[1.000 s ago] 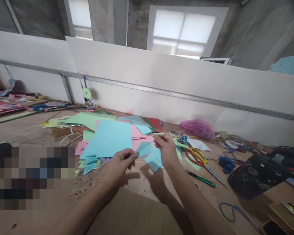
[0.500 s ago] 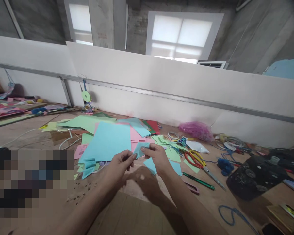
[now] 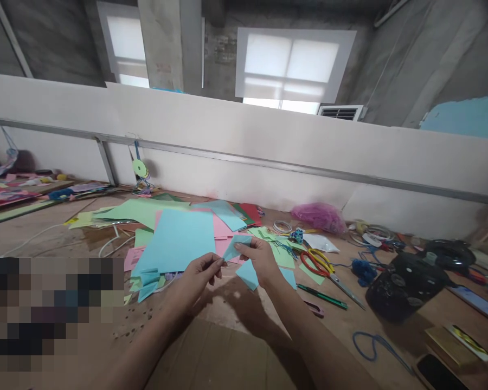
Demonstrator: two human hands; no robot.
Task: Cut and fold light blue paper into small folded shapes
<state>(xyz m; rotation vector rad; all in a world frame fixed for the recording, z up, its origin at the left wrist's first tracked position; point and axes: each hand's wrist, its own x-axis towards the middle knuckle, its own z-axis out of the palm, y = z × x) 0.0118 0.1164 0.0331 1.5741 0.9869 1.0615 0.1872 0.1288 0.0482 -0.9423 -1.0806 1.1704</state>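
Observation:
Both my hands meet above the wooden table (image 3: 228, 352), pinching one small folded piece of light blue paper (image 3: 232, 247). My left hand (image 3: 195, 279) grips its lower left corner with thumb and fingertips. My right hand (image 3: 258, 260) pinches its top right edge. A second blue paper scrap (image 3: 247, 275) lies on the table just under my right hand. Behind the hands is a large light blue sheet (image 3: 179, 238) on top of pink and green sheets.
Red and yellow scissors (image 3: 321, 265) and a green pen (image 3: 321, 296) lie to the right of my hands. Further right are a black device (image 3: 402, 284), blue yarn (image 3: 361, 269) and a pink bag (image 3: 319, 215). A white partition wall (image 3: 244, 157) backs the table.
My right hand came in from the right and took hold of the small blue piece that the left hand held. The view tilted slightly upward.

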